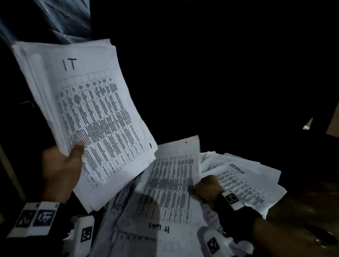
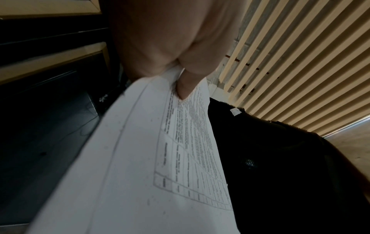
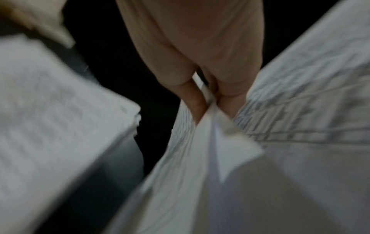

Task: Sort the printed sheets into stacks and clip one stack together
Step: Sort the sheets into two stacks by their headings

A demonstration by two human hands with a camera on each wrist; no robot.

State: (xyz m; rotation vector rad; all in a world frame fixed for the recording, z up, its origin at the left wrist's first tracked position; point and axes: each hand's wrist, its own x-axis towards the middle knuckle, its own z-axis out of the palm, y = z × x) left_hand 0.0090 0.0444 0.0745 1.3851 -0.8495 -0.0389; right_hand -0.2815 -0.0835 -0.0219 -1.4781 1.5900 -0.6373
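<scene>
My left hand [image 1: 60, 172] grips the IT stack [image 1: 90, 116] raised, thumb on top; my right hand [image 1: 207, 187] pinches a loose sheet [image 1: 171, 186] off the bench pile, beside the ADMIN sheets [image 1: 244, 181]. Sorting's mid-way, I judge; next, read its heading and place it.

Dim room around you, pale wooden slatted wall panel [image 2: 300, 55] running in diagonal strips on your left wrist view, light wood-grain floor [image 2: 348, 147] below it, dark cabinet front with pale wooden trim [image 2: 50, 58] alongside, brown wooden tabletop [image 1: 304, 206] low right in your head view
</scene>
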